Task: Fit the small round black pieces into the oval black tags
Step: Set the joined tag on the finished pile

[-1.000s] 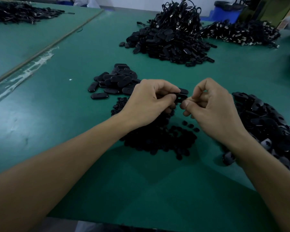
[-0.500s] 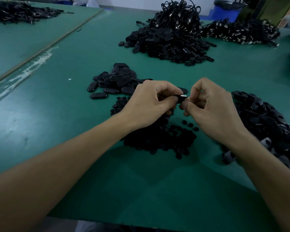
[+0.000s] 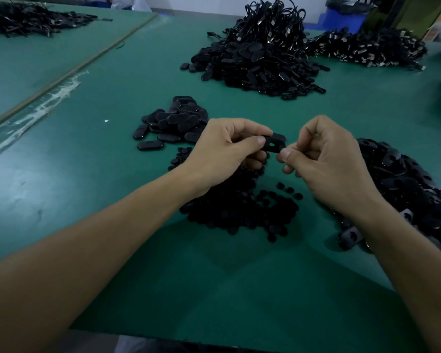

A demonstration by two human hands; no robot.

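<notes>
Turned face-up since before, the tag [image 3: 274,144] hangs above the heap of round pieces [image 3: 239,212], left hand [image 3: 224,151] and right hand [image 3: 326,161] each pinching an end; we judge it light, stiff, best gripped by its edges.

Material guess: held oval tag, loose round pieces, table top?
Held oval tag, pinched between left hand and right hand: looks like moulded black plastic, semi-matte; soft sheen, clean rectangular slot. Could be hard rubber. Loose round pieces: matte black, likely plastic or rubber; too small to tell. Green table top: probably rubber or vinyl mat; dull glare, scuffs.
</notes>
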